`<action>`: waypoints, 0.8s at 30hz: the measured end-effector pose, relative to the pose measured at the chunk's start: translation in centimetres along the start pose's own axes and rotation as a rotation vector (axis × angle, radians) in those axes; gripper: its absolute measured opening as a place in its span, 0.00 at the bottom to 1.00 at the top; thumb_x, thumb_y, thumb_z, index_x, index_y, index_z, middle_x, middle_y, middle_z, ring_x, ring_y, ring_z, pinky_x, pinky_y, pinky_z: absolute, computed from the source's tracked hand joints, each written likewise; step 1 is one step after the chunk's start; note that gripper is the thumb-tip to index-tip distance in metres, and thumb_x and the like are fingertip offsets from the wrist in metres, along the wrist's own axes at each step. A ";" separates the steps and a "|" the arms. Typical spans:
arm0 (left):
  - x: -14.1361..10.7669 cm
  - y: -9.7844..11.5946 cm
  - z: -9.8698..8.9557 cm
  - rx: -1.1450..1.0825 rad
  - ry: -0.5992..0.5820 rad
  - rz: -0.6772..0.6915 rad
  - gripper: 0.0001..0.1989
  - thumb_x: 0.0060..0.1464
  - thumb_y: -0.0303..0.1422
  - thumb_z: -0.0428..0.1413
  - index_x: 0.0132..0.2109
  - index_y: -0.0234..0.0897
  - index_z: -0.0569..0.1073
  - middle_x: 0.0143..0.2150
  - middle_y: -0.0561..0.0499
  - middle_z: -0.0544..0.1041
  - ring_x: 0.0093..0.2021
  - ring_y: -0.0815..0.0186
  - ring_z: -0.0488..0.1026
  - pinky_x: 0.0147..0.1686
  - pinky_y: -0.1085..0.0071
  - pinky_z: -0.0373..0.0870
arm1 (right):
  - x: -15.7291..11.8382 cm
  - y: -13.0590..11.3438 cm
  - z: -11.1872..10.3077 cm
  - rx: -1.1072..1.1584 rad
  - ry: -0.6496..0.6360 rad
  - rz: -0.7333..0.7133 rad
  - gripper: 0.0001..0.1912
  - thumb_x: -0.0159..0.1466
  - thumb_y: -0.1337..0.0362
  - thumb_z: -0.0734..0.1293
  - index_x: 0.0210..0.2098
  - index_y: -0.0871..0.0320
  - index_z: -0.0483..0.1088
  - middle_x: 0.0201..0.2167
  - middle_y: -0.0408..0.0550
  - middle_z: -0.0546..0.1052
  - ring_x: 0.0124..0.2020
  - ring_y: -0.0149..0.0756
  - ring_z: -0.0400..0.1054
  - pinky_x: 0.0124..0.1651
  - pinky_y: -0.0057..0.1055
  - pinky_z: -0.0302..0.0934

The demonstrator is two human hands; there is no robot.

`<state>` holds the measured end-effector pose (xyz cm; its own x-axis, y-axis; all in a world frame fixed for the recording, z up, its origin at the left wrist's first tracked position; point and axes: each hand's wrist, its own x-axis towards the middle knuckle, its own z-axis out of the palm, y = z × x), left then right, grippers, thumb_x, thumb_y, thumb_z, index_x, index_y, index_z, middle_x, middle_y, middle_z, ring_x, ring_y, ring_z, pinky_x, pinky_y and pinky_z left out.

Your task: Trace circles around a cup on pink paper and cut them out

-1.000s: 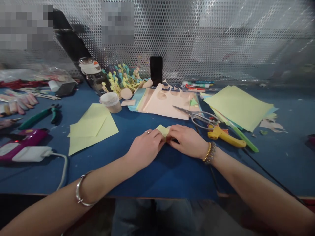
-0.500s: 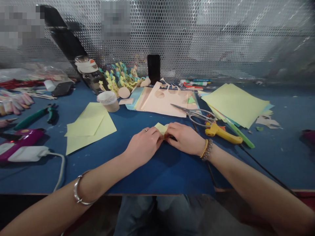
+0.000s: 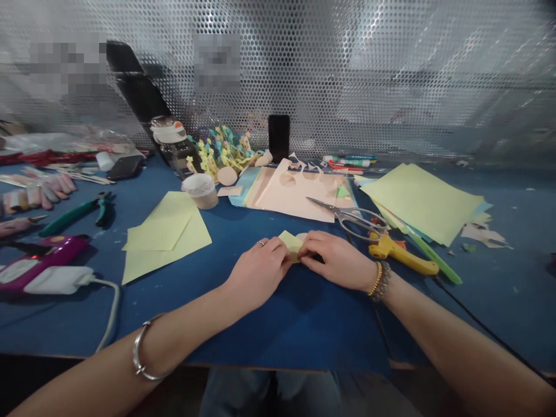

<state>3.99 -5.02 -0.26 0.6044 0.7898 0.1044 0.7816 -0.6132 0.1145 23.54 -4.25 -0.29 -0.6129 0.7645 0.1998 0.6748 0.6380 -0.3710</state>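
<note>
Between my two hands, low over the blue table, is a small piece of yellow paper (image 3: 291, 243). My left hand (image 3: 263, 269) has its fingers closed on the paper's left edge. From the other side, my right hand (image 3: 336, 259) pinches the right edge between thumb and fingers. A pale round edge shows behind the right fingertips; its kind is partly hidden. Two yellow paper sheets (image 3: 191, 231) lie left of my left hand. Beyond my right hand rest silver scissors (image 3: 358, 221) and a yellow-handled tool (image 3: 403, 258).
Pink cut paper (image 3: 278, 197) lies at the back, near a paper cup (image 3: 200, 191). A yellow paper stack (image 3: 425, 200) sits right, with a green cutter-like strip (image 3: 436, 260). Left are green pliers (image 3: 72, 215) and a purple device (image 3: 65, 255). A phone (image 3: 278, 136) stands against the mesh.
The whole view has shifted, so things appear lower and slightly to the right. Between my fingers, more of the small yellow paper shows; both hands keep hold of it.
</note>
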 end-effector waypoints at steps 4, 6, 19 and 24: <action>0.0 -0.2 0.1 -0.095 -0.004 -0.038 0.12 0.63 0.33 0.46 0.39 0.35 0.72 0.46 0.48 0.71 0.42 0.63 0.70 0.43 0.64 0.67 | 0.0 0.1 0.0 0.019 0.006 -0.006 0.02 0.62 0.67 0.64 0.33 0.58 0.69 0.34 0.46 0.71 0.39 0.35 0.66 0.44 0.32 0.61; 0.1 -0.2 0.0 -0.115 -0.008 -0.051 0.12 0.63 0.34 0.46 0.39 0.35 0.72 0.46 0.49 0.71 0.42 0.63 0.70 0.43 0.64 0.68 | 0.0 0.0 0.1 -0.007 0.005 -0.007 0.03 0.63 0.67 0.64 0.33 0.58 0.69 0.34 0.46 0.71 0.40 0.35 0.65 0.44 0.32 0.60; -0.1 -0.3 -0.4 -0.096 -0.020 -0.006 0.11 0.62 0.31 0.46 0.40 0.35 0.72 0.43 0.49 0.73 0.42 0.61 0.71 0.44 0.62 0.68 | 0.3 -0.5 0.3 -0.062 -0.043 0.038 0.03 0.62 0.69 0.63 0.32 0.59 0.68 0.35 0.47 0.71 0.39 0.36 0.64 0.43 0.33 0.60; -1.1 0.3 -0.6 0.023 0.043 0.081 0.11 0.62 0.30 0.46 0.44 0.37 0.72 0.42 0.50 0.75 0.40 0.60 0.73 0.38 0.63 0.71 | 0.3 -0.5 0.2 -0.051 -0.043 0.039 0.03 0.62 0.69 0.63 0.32 0.59 0.68 0.34 0.46 0.71 0.39 0.36 0.64 0.43 0.32 0.60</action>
<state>3.45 -6.05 0.20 0.6591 0.7360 0.1545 0.7339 -0.6743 0.0816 22.96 -4.37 -0.24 -0.6023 0.7848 0.1465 0.7179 0.6127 -0.3305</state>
